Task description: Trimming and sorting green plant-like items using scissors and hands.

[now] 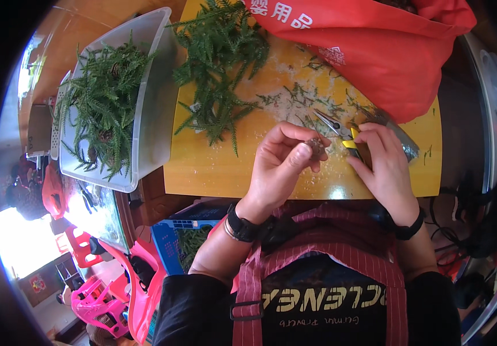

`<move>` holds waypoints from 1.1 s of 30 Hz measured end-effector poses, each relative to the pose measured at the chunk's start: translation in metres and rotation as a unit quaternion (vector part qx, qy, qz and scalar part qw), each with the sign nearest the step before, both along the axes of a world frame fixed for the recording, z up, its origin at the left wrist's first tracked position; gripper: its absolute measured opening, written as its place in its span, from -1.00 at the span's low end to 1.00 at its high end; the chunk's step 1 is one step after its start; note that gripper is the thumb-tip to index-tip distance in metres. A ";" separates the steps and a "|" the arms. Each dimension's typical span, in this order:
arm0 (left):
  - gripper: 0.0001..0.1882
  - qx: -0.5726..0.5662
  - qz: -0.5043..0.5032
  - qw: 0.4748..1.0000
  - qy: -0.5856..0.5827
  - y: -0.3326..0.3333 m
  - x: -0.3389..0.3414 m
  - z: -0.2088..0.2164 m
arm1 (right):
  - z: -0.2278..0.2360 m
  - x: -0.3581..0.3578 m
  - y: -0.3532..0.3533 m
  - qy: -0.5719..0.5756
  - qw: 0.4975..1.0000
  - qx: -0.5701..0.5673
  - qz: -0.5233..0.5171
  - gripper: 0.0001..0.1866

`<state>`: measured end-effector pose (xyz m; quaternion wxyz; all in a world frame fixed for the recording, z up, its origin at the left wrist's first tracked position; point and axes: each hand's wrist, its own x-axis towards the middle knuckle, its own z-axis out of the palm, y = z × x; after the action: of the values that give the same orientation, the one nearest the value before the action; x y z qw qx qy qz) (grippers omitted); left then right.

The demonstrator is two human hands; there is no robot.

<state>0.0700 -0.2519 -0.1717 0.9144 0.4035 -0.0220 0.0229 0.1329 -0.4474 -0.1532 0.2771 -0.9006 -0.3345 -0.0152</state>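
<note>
My left hand (pixel 283 167) pinches a small brown pine cone (pixel 316 150) between thumb and fingers, above the near part of the yellow table. Close on its right, my right hand (pixel 382 158) has its fingers curled around the yellow and black handles of a pair of long-nose pliers (pixel 335 126). The silver jaws point away to the far left, apart from the cone. My palm hides part of the handles. Green artificial pine sprigs (pixel 219 63) lie piled at the table's far left. Short green clippings (pixel 300 95) and pale crumbs are scattered beyond the pliers.
A translucent plastic bin (pixel 150 104) at the left holds more sprigs and several cones. A large red bag (pixel 369 52) covers the table's far right. Beside my left arm stands a blue crate (pixel 167 248) with greenery, near pink plastic stools (pixel 101 303).
</note>
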 end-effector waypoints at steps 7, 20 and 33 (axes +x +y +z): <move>-0.85 -0.102 0.011 0.994 0.035 0.008 0.004 0.004 | 0.002 -0.008 0.002 0.002 0.998 -0.061 -0.011 -0.56; -0.79 -0.094 0.048 0.992 0.071 0.020 0.006 -0.001 | 0.002 -0.004 -0.013 0.473 0.844 0.253 0.015 -0.74; -0.83 -0.078 0.049 0.994 0.065 0.019 0.004 -0.002 | 0.009 -0.010 -0.001 0.293 0.944 0.122 0.095 -0.86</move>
<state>0.0741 -0.2329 -0.1741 0.9405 0.3319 0.0594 0.0425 0.1232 -0.4481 -0.1439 0.4705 -0.7888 -0.3180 0.2352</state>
